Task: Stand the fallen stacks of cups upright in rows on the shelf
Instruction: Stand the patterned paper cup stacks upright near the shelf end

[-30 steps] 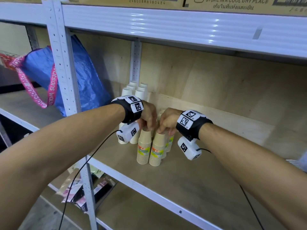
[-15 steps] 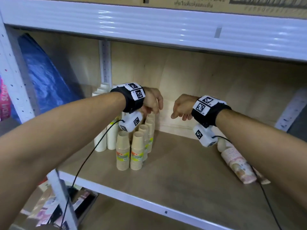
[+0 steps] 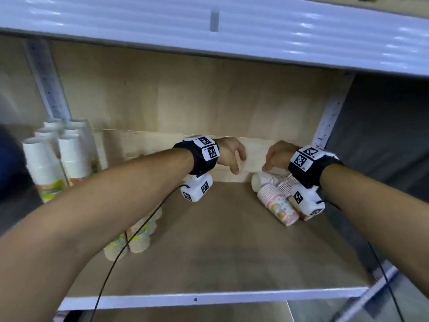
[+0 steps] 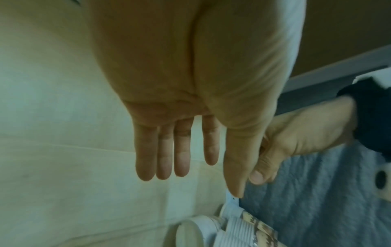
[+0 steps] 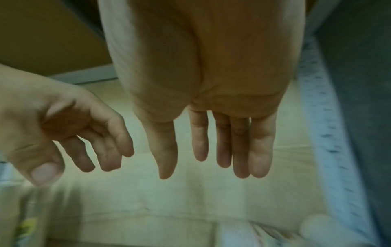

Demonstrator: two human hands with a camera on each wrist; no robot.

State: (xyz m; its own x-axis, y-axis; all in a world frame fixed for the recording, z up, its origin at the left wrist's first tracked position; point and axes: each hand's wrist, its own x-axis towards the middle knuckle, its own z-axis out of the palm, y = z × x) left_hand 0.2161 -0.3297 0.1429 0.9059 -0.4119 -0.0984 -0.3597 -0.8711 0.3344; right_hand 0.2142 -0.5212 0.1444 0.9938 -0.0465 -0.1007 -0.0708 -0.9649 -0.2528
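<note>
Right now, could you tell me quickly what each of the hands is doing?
Left hand: open, fingers straight, holding nothing.
Right hand: open, holding nothing, above the fallen pink cup stacks.

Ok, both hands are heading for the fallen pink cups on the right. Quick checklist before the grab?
1. Left hand free: ok, fingers straight, holding nothing.
2. Right hand free: ok, fingers straight, holding nothing.
3. Fallen pink cup stacks within reach: ok, lying on their sides below the right hand.
4. Number of fallen stacks: cannot tell, the right wrist hides some.
5. Bare shelf board for a new row: ok.
6. Beige cup stacks upright: ok.
</note>
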